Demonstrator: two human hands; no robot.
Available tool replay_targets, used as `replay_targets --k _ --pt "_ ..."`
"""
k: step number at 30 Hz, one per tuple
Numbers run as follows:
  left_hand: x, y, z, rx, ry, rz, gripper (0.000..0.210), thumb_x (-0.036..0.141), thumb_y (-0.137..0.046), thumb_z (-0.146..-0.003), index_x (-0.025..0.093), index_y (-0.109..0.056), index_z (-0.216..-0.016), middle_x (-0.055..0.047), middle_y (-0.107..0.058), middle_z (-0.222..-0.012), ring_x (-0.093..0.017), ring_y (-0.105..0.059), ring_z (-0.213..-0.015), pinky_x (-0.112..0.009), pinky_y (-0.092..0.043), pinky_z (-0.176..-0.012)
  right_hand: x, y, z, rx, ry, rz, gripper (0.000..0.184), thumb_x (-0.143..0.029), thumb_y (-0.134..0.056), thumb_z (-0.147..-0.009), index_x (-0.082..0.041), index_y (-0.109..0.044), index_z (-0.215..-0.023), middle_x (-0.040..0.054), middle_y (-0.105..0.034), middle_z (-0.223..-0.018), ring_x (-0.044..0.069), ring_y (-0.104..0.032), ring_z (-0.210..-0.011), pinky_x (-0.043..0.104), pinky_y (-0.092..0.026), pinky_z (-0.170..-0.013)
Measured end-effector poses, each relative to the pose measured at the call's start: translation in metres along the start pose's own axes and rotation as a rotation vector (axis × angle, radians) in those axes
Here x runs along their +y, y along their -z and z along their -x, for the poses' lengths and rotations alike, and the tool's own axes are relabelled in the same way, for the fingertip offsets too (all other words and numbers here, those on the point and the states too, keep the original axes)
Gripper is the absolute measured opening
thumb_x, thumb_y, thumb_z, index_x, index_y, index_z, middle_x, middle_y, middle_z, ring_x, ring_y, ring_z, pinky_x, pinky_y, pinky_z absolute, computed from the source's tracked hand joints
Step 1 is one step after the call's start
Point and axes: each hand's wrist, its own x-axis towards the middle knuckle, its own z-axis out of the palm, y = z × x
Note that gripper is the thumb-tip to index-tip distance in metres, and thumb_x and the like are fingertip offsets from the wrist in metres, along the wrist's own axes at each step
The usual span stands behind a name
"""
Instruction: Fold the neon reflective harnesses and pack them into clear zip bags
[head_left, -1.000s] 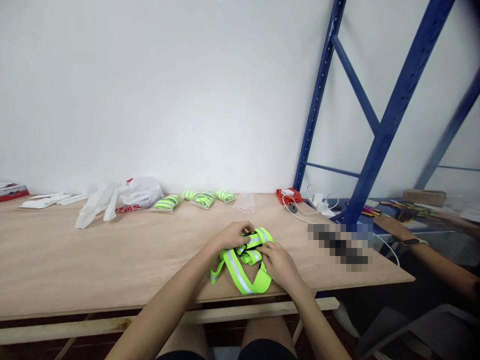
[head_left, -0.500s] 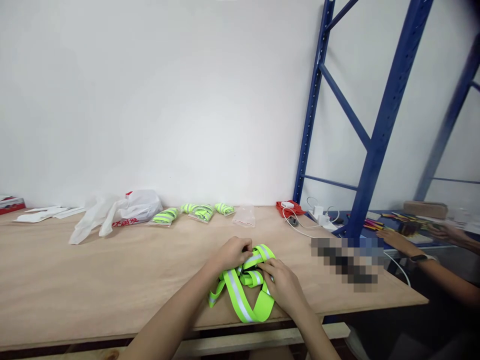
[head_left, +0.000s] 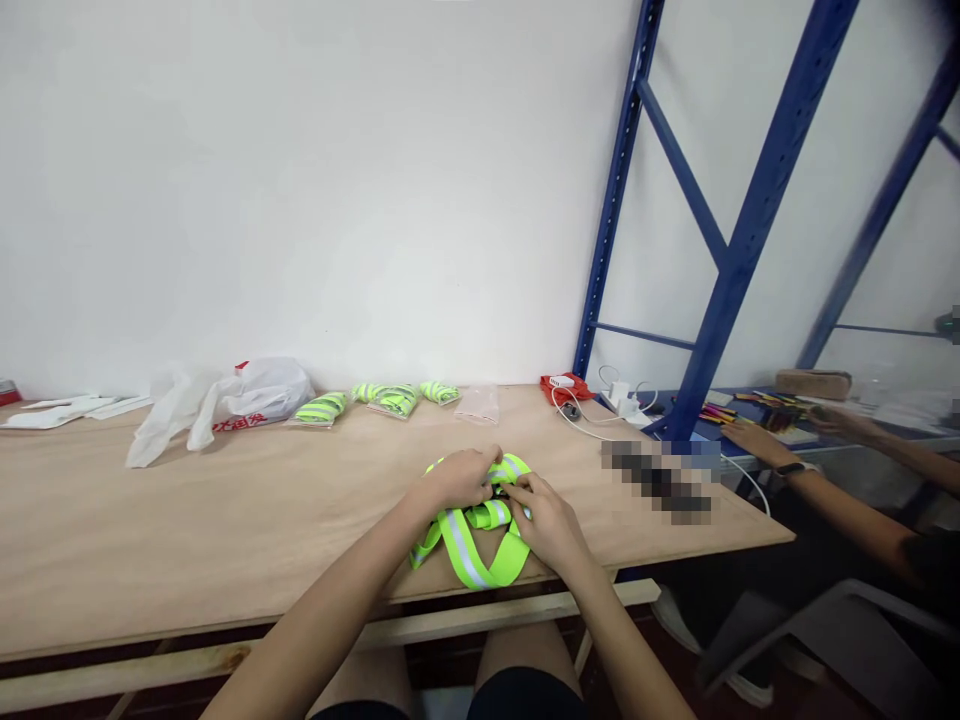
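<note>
A neon-yellow reflective strap (head_left: 463,552) with a silver stripe lies in loose loops near the table's front edge. Over its upper left part, my left hand (head_left: 466,478) has its fingers bent down and closed on the strap. My right hand (head_left: 546,518) grips the strap from the right, thumb and fingers close to the left hand's. Between the fingertips a small black part shows, too covered to make out. Behind the hands lies a flat clear plastic bag (head_left: 478,405). Bagged straps (head_left: 393,400) of the same kind sit farther back, left of that bag.
A white plastic bag (head_left: 262,392) and white sheets (head_left: 56,411) lie at the back left. White cables, a charger (head_left: 561,381) and a red cloth are at the back right, beside a blue rack post (head_left: 739,260). Another person's arm (head_left: 832,505) reaches over the neighbouring table.
The view has tilted down, showing my legs. My left hand has moved over more of the strap, and both hands' fingertips have come together at the black part.
</note>
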Motion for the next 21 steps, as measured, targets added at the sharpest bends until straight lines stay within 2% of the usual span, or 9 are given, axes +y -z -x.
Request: replay_targets --k 2,6,12,15,17,19,21 --pt "-0.001 0.001 0.002 0.024 -0.017 0.028 0.046 0.016 -0.051 -0.083 0.019 -0.048 -0.129 -0.009 -0.069 -0.090 -0.028 -0.066 -0.085 -0.032 -0.045 -0.071 0.002 -0.001 0.000 0.003 -0.002 0.010 0.042 -0.016 -0.047 -0.093 -0.028 -0.070 -0.126 0.0080 -0.066 -0.108 0.020 -0.065 -0.098 0.027 -0.051 -0.081" --pt "-0.003 0.000 0.007 0.094 -0.033 0.163 0.044 0.012 -0.042 -0.086 0.019 -0.044 -0.130 -0.002 -0.063 -0.075 -0.022 -0.061 -0.072 -0.029 -0.041 -0.065 0.003 -0.002 -0.001 -0.003 -0.015 0.053 0.043 -0.020 -0.044 -0.096 -0.030 -0.066 -0.132 0.0086 -0.064 -0.106 0.021 -0.066 -0.092 0.028 -0.050 -0.075" --pt "-0.006 -0.006 0.003 0.253 -0.031 0.544 0.035 0.017 -0.047 -0.089 0.022 -0.043 -0.123 0.007 -0.053 -0.061 -0.013 -0.047 -0.055 -0.022 -0.033 -0.055 -0.002 -0.001 -0.001 -0.005 -0.068 0.126 0.046 -0.027 -0.045 -0.098 -0.030 -0.056 -0.143 0.0110 -0.065 -0.111 0.024 -0.067 -0.087 0.031 -0.049 -0.069" --pt "-0.004 -0.009 0.002 0.290 -0.013 0.745 0.031 0.024 -0.055 -0.088 0.022 -0.043 -0.117 0.007 -0.056 -0.065 -0.011 -0.046 -0.054 -0.020 -0.033 -0.053 -0.007 0.000 -0.001 0.017 -0.102 0.159 0.045 -0.029 -0.047 -0.099 -0.030 -0.054 -0.143 0.0112 -0.065 -0.121 0.023 -0.068 -0.085 0.031 -0.047 -0.067" --pt "-0.001 -0.012 0.001 0.302 -0.015 0.866 0.033 0.029 -0.061 -0.087 0.021 -0.043 -0.114 0.004 -0.060 -0.074 -0.011 -0.052 -0.061 -0.020 -0.038 -0.057 -0.010 0.003 -0.001 0.038 -0.109 0.198 0.042 -0.030 -0.052 -0.097 -0.029 -0.057 -0.138 0.0111 -0.066 -0.116 0.023 -0.067 -0.083 0.032 -0.048 -0.068" --pt "0.001 -0.016 0.000 0.320 -0.030 0.937 0.034 0.032 -0.066 -0.085 0.021 -0.046 -0.110 0.001 -0.061 -0.082 -0.012 -0.057 -0.070 -0.021 -0.044 -0.063 -0.010 0.006 -0.002 0.082 -0.063 0.252 0.036 -0.028 -0.060 -0.092 -0.027 -0.063 -0.128 0.0112 -0.066 -0.109 0.026 -0.066 -0.091 0.036 -0.049 -0.077" --pt "0.002 -0.018 -0.001 0.327 -0.046 0.940 0.033 0.034 -0.067 -0.085 0.020 -0.049 -0.108 -0.001 -0.060 -0.088 -0.014 -0.060 -0.077 -0.024 -0.047 -0.069 -0.007 0.006 -0.002 0.146 0.009 0.276 0.031 -0.025 -0.066 -0.087 -0.025 -0.068 -0.118 0.0129 -0.064 -0.113 0.031 -0.061 -0.105 0.042 -0.049 -0.088"
